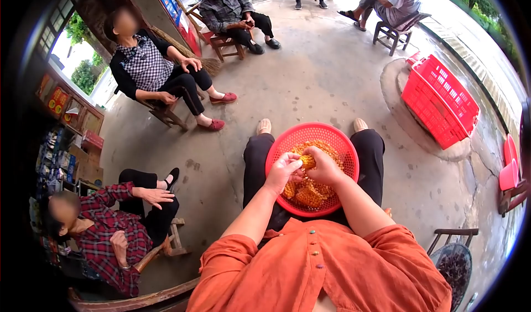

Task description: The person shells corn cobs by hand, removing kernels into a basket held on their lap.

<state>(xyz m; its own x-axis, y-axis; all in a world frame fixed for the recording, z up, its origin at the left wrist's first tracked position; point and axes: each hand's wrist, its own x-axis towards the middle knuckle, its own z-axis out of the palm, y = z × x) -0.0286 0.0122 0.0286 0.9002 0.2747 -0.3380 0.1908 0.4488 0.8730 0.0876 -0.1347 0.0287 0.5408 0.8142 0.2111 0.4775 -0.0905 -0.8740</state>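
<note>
A round red plastic basket with a perforated wall rests on my lap between my knees. Loose yellow-orange corn kernels and several corn cobs lie in it. Above them, my left hand grips one end of a yellow corn cob. My right hand is closed around the cob's other side, its thumb pressed against the kernels. Part of that cob is hidden by my fingers.
People sit on low wooden chairs to the left and at the back. A red plastic crate stands on the concrete floor at right. Farther right is a pink basin; a dark-seated chair stands by my right side.
</note>
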